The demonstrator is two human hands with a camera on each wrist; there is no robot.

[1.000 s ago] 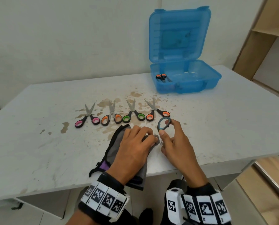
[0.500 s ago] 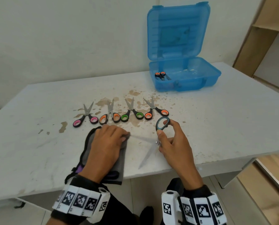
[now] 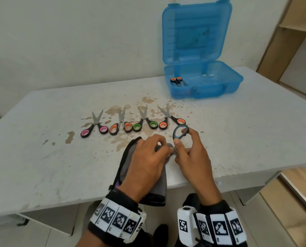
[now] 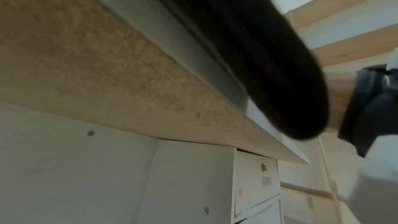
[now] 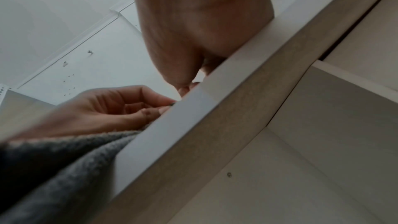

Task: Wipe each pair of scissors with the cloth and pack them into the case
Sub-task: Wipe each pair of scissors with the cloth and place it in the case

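Note:
My right hand (image 3: 182, 138) pinches the teal handle loop of a pair of scissors (image 3: 175, 133) near the table's front edge. My left hand (image 3: 164, 148) grips the grey cloth (image 3: 130, 154), folded over the blades right up by the pivot, so the blades are hidden. In the right wrist view the left hand (image 5: 137, 106) is curled on the cloth (image 5: 64, 159) at the table edge. The open blue case (image 3: 236, 82) stands at the back right with one orange-handled pair (image 3: 176, 80) inside.
Several scissors lie in a row beyond my hands: pink (image 3: 95, 128), orange (image 3: 121, 126), green (image 3: 145, 123) and orange (image 3: 171, 121). The white table (image 3: 41, 166) has brown stains. A wooden shelf (image 3: 291, 32) stands at the right. The cloth (image 4: 269, 57) hangs over the table's front edge.
My left hand with the cloth slid left off the blades, baring them, and has now come back right to the pivot, covering them again. My right hand kept its hold on the handle.

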